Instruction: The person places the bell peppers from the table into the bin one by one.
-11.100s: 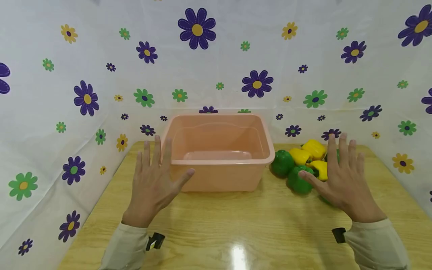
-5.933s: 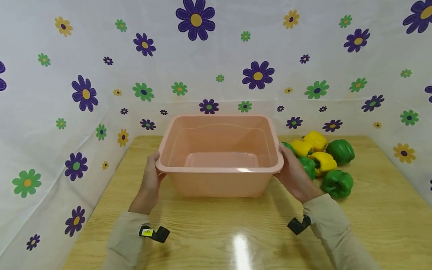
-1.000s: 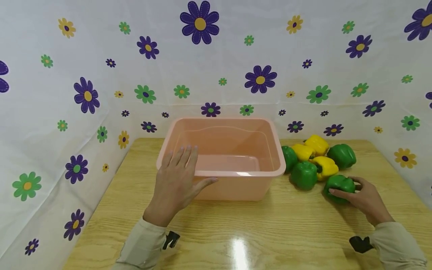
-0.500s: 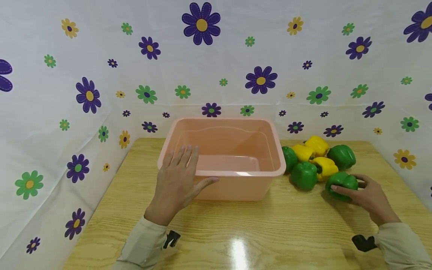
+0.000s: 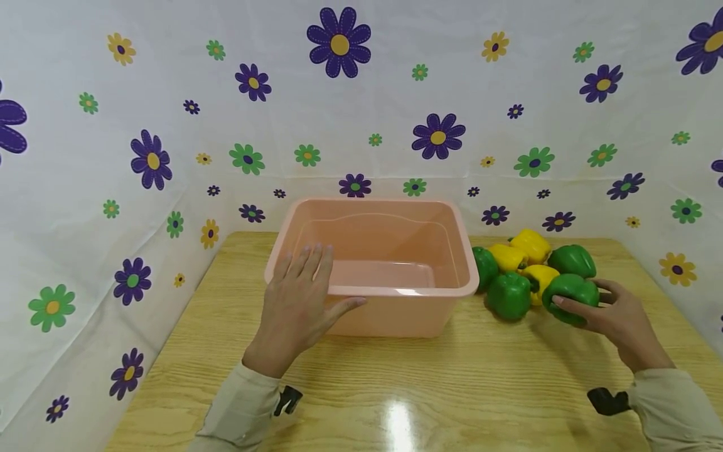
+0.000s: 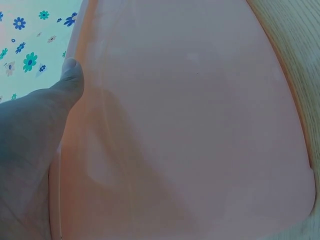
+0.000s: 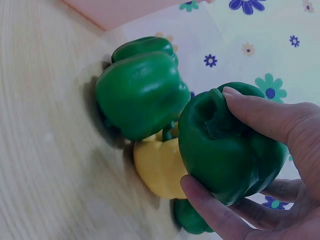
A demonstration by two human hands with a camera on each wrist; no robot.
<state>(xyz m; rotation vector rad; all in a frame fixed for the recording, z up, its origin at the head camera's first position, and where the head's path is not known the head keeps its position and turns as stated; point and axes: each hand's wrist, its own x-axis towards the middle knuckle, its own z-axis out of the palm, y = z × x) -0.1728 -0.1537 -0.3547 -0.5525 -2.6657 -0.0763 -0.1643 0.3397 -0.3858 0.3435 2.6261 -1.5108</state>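
Green pepper [image 5: 572, 295] lifted — stem toward tub [image 5: 446, 290]

Long beige sleeves [image 5: 240, 411], a small black clip-like device [image 5: 288, 399] at each cuff.

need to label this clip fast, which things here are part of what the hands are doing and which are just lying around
In hand:
- green pepper, held in the right hand
- pink tub, with the left hand resting on its near rim

Lying about:
- three yellow peppers and three more green ones, heaped right of the tub
- wooden table
- flowered cloth behind
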